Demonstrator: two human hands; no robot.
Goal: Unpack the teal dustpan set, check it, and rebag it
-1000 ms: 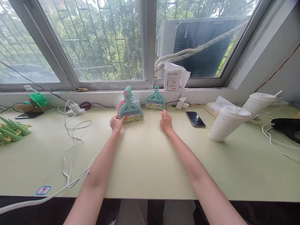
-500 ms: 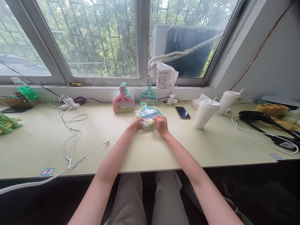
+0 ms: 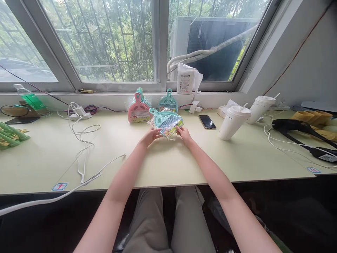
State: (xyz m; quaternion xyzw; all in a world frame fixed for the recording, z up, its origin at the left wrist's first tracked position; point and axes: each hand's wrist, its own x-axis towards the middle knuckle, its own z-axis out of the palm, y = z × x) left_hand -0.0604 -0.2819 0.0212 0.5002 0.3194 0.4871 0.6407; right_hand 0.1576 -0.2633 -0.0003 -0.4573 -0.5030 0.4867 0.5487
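Between my hands is a teal mini dustpan and brush set (image 3: 166, 121) in clear plastic wrap with a colourful label, its handle tilted up to the left. My left hand (image 3: 151, 136) is at its lower left edge, fingers under the wrap. On the label's right end, my right hand (image 3: 183, 135) pinches with thumb and fingers. Behind stand a row of wrapped dustpan sets with a pink one (image 3: 139, 109) in front, and a single teal dustpan set (image 3: 167, 101) against the wall.
Right of my hands lie a phone (image 3: 207, 122) and two white lidded cups with straws, the nearer cup (image 3: 234, 123) tilted in view. White cables (image 3: 85, 144) cross the table's left side. A tissue pack (image 3: 187, 82) sits on the sill. Black straps (image 3: 289, 130) lie far right.
The held dustpan set has lifted and turned, its handle swinging to the left. My right hand has moved from over the label to its right edge. The view has tipped slightly down.
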